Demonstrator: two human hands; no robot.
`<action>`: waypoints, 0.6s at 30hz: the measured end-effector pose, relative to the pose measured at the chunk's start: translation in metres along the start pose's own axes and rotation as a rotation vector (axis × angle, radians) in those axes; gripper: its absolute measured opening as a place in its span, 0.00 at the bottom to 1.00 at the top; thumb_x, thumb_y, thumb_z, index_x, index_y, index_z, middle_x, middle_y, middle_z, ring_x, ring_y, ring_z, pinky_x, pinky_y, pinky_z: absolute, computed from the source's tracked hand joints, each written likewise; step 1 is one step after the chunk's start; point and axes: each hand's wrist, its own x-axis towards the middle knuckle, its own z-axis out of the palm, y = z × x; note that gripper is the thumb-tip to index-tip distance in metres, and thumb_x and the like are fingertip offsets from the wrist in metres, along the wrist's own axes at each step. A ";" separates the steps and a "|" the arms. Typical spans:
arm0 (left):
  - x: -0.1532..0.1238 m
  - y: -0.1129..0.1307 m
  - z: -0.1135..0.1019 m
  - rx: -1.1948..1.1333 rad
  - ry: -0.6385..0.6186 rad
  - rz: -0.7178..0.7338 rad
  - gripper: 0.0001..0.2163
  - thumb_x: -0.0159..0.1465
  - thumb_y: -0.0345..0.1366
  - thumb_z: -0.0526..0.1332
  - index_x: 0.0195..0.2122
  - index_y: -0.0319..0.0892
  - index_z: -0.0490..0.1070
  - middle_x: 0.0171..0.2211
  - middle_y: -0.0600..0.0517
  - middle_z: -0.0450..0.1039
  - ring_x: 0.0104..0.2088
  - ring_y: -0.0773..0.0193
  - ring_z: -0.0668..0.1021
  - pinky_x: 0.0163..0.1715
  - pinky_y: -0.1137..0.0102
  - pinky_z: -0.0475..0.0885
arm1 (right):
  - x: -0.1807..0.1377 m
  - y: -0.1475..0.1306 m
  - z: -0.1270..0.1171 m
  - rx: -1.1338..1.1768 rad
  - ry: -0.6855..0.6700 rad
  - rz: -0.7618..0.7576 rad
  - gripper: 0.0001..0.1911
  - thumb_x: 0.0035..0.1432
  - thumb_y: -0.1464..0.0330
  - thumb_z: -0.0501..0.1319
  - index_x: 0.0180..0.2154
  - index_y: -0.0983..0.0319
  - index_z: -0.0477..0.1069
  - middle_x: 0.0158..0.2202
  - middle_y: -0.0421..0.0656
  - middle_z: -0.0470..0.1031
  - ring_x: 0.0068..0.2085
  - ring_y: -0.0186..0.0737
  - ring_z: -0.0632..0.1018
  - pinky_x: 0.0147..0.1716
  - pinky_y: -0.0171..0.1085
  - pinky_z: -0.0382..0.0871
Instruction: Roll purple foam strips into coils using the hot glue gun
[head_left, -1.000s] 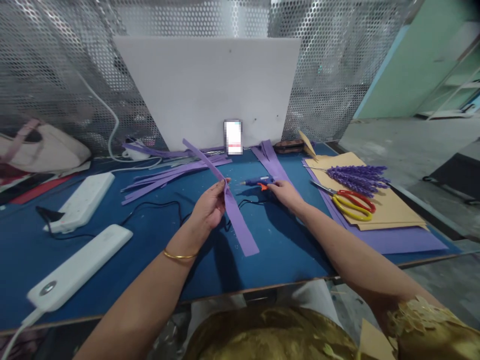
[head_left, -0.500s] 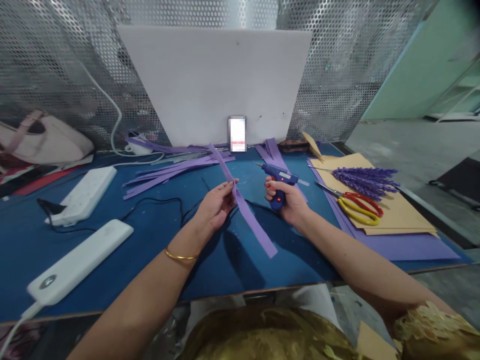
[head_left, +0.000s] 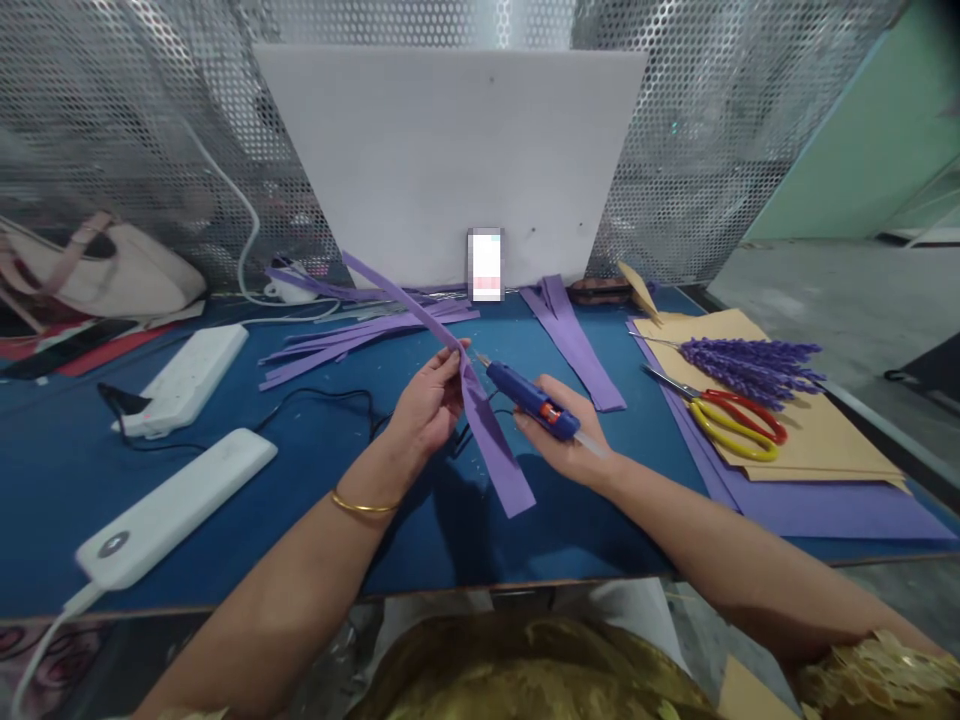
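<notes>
Pinched in my left hand (head_left: 431, 405) is a long purple paper strip (head_left: 491, 445), folded or crossed at the fingers, one end pointing up and left, the other hanging toward me. My right hand (head_left: 559, 430) grips a blue hot glue gun (head_left: 534, 400) with a clear glue stick poking out of its back. The gun's metal nozzle sits close to the strip, just right of my left fingertips; whether it touches I cannot tell. Behind the strip lie more cut purple strips (head_left: 360, 335), and a second bundle of purple strips (head_left: 574, 345) rests beyond the gun.
At right, red-and-yellow-handled scissors (head_left: 739, 420) and a purple lavender-like flower bunch (head_left: 750, 365) lie on tan sheets (head_left: 817, 450) over purple sheets (head_left: 832, 510). A phone (head_left: 486, 265) leans on a white board (head_left: 450, 150). Left are a power strip (head_left: 187, 380), a white power box (head_left: 180, 510) and a handbag (head_left: 142, 265).
My right hand has brought the glue gun left and turned it, its nozzle now near the strip. The strip's upper end has swung left in my left hand.
</notes>
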 end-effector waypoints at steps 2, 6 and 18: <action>0.000 0.001 0.000 -0.001 -0.006 -0.001 0.07 0.67 0.24 0.60 0.36 0.37 0.77 0.23 0.55 0.73 0.20 0.73 0.75 0.22 0.80 0.72 | 0.000 0.000 0.000 -0.044 -0.010 -0.065 0.08 0.59 0.65 0.62 0.31 0.59 0.64 0.28 0.37 0.65 0.28 0.34 0.67 0.30 0.35 0.61; -0.002 0.000 0.002 0.012 0.007 -0.014 0.07 0.66 0.23 0.59 0.36 0.36 0.77 0.22 0.54 0.73 0.20 0.73 0.75 0.23 0.79 0.72 | 0.001 0.000 0.001 -0.090 -0.001 -0.094 0.14 0.59 0.64 0.62 0.28 0.58 0.58 0.26 0.35 0.61 0.26 0.32 0.64 0.28 0.34 0.59; -0.002 0.000 0.003 0.025 0.008 -0.008 0.09 0.68 0.23 0.56 0.36 0.36 0.76 0.22 0.55 0.73 0.20 0.74 0.75 0.21 0.80 0.71 | 0.003 -0.003 0.000 -0.162 -0.043 -0.031 0.15 0.59 0.61 0.61 0.27 0.58 0.58 0.25 0.36 0.61 0.25 0.33 0.63 0.27 0.33 0.57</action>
